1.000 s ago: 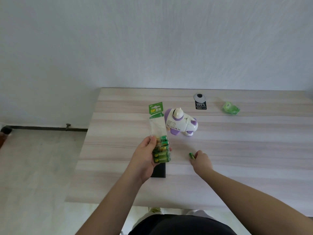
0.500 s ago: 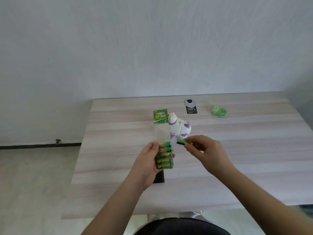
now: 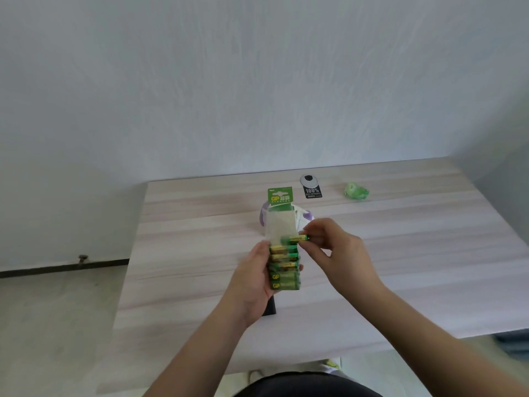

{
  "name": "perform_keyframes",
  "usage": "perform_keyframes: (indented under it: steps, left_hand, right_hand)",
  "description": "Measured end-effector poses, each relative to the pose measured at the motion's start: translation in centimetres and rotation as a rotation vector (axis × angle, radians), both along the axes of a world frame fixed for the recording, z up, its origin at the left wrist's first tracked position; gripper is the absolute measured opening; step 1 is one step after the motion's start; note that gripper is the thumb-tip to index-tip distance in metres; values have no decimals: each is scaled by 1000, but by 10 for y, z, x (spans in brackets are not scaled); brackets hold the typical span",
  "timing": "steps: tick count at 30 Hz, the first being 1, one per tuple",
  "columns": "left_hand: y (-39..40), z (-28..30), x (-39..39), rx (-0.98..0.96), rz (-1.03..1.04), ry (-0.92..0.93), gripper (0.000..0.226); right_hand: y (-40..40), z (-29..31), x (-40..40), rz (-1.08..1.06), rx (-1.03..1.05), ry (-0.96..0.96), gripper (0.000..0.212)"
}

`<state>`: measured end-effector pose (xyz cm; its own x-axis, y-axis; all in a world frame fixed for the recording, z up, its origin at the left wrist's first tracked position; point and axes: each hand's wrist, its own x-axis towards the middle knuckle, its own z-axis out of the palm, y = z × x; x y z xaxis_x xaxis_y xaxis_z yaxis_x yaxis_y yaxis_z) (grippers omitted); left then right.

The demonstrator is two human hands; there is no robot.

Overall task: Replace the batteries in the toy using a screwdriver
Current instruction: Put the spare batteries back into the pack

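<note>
My left hand (image 3: 252, 285) grips a clear battery pack (image 3: 282, 247) with a green header card and several green batteries stacked in its lower part. My right hand (image 3: 332, 250) pinches a single green battery (image 3: 299, 238) lying level at the pack's right edge, just above the stacked ones. The white and purple toy (image 3: 305, 217) lies on the table behind the pack, mostly hidden by it. No screwdriver can be told apart in this view.
A light wooden table (image 3: 400, 253) carries a black tag with a silver disc (image 3: 311, 187) and a crumpled green wrapper (image 3: 355, 191) at the back. A flat black object (image 3: 271, 308) lies under my left hand. The floor drops off left of the table.
My right hand picked the loose battery off the table and brought it up to the right edge of the pack. My head tilted up and the pack now covers the toy.
</note>
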<state>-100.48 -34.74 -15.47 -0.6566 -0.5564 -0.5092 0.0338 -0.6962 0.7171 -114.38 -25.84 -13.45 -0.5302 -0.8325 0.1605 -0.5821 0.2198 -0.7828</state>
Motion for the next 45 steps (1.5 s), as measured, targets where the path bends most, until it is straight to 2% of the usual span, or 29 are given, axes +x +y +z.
perform_keyframes:
  steps: [8, 18, 22, 24, 28, 30, 32, 36, 42, 45]
  left_hand:
    - [-4, 2, 2, -62, -20, 0, 39]
    - [-10, -3, 6, -164, 31, -99, 34]
    - [-11, -7, 5, -217, 78, -151, 29]
    - [-10, -8, 3, -243, 89, -173, 28]
    - [-3, -10, -9, -291, 113, -225, 27]
    - [1, -12, -18, -342, 121, -268, 27]
    - [6, -13, -28, -345, 132, -293, 27]
    - [15, -13, -53, -299, 158, -293, 27]
    - [26, -12, -88, -233, 189, -297, 27]
    - [27, -15, -99, -303, 165, -344, 26]
  right_hand:
    - [-12, -6, 14, -76, -46, 70, 8]
    - [-17, -26, 33, -56, -98, 89, 22]
    - [-16, -36, 34, -15, -27, 135, 26]
    - [-13, -36, 32, -14, 1, 68, 26]
    - [-9, -30, 26, -128, 13, -358, 21]
    - [-7, -30, 21, -145, 15, -479, 14]
    - [-3, -30, 15, -90, 53, -505, 13]
    - [0, -34, -8, -91, 95, -455, 36]
    - [7, -38, -48, -111, 77, -510, 26]
    - [9, -37, -65, -137, 56, -588, 23]
